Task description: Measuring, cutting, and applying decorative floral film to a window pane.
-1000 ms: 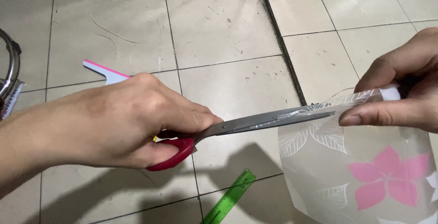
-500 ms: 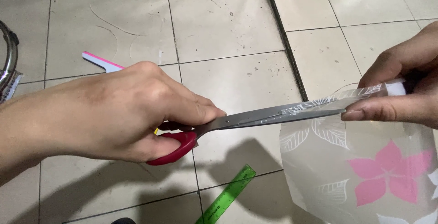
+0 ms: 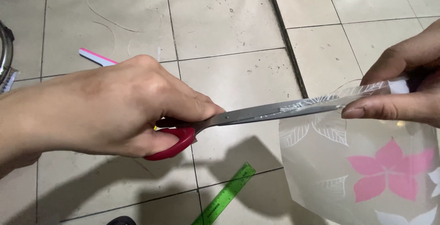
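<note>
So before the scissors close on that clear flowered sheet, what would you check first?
1. Left hand has a firm grip on the red-handled scissors: ok.
2. Blades lie along the top edge of the clear flowered sheet: ok.
3. Right hand pinches the sheet's edge and holds it taut: ok.
4. Right fingertips clear of the blade tip: not ok, they sit right beside it.
5. Cut follows a marked line: cannot tell, no line shows.
6. Green ruler on the tiled floor is out of the way: ok.
</note>
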